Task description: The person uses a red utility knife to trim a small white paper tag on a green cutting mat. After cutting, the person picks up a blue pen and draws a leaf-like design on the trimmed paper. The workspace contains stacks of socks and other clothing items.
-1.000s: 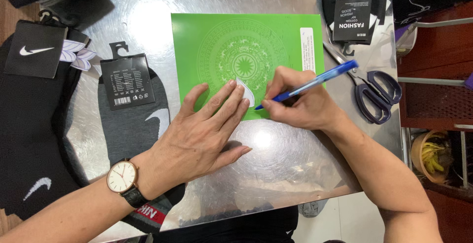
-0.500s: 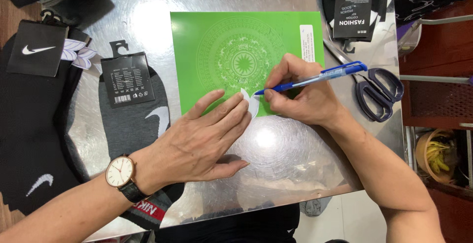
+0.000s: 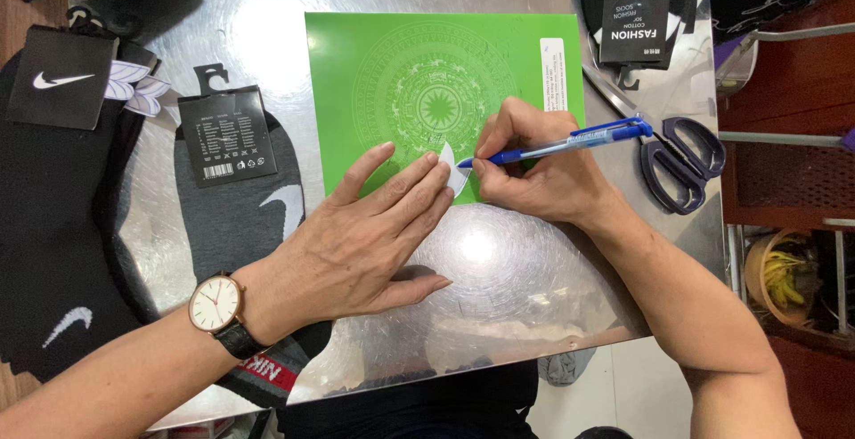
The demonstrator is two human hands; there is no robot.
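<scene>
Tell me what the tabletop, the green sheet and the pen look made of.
Tabletop: brushed metal, probably stainless steel; swirl marks and bright glare. Green sheet: thin card or paper, matte, with a faint printed circular pattern. Pen: blue plastic, glossy, held in the right hand.

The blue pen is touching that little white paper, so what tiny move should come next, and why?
Probably a short stroke of the blue pen across the small white paper piece: its tip already sits at the paper's edge, and the left hand pins the paper flat on the green patterned board.
</scene>
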